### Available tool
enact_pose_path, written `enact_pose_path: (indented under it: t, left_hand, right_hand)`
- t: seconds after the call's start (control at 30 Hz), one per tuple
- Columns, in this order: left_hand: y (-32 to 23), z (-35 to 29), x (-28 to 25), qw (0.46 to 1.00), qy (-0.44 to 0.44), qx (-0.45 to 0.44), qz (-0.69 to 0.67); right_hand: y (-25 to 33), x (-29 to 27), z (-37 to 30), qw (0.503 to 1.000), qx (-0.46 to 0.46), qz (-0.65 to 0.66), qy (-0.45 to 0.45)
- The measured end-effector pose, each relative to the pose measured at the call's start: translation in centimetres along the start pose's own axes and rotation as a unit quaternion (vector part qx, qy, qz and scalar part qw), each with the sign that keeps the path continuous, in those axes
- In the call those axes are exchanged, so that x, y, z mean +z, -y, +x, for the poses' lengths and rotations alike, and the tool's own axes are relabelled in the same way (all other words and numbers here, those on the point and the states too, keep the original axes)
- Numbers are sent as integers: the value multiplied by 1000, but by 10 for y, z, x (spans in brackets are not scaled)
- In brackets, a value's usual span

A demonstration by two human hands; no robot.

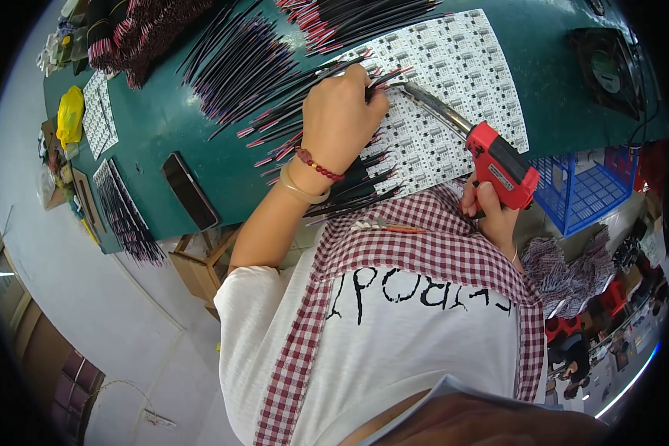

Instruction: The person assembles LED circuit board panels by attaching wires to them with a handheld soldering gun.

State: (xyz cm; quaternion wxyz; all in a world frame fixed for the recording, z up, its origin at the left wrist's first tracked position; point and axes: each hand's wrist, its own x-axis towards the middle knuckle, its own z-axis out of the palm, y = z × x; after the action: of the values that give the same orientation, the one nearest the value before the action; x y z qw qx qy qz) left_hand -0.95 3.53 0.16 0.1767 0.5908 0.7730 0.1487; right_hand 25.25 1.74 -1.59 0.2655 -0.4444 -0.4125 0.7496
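Note:
My right hand (492, 213) grips a red and black soldering gun (500, 167), its metal barrel slanting up and left over a white sheet of small circuit boards (464, 82). Its tip ends beside the fingers of my left hand (347, 104). Those fingers are pinched on a thin wire (391, 76), whose end lies over the boards; the grip itself is partly hidden behind the knuckles. Rows of black wires with red ends (275, 128) fan out from the sheet's left side, under and around my left wrist.
Bundles of black wires (249, 70) lie farther back on the green table (145, 126). A phone (189, 191) and a wired board strip (123, 212) sit on the left. At the right are a dark fan-like device (608, 70) and, below table height, a blue basket (583, 189).

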Motion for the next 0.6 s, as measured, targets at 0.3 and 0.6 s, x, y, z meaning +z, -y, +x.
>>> enact_pose_path:
  t: [0.3, 0.6]
  left_hand:
    - [1, 0, -1, 1000, 14, -4, 5]
    - [3, 1, -1, 1000, 15, 0, 1]
  right_hand:
    - [11, 8, 1, 998, -32, 32, -34]
    - [12, 9, 1, 999, 7, 21, -29]
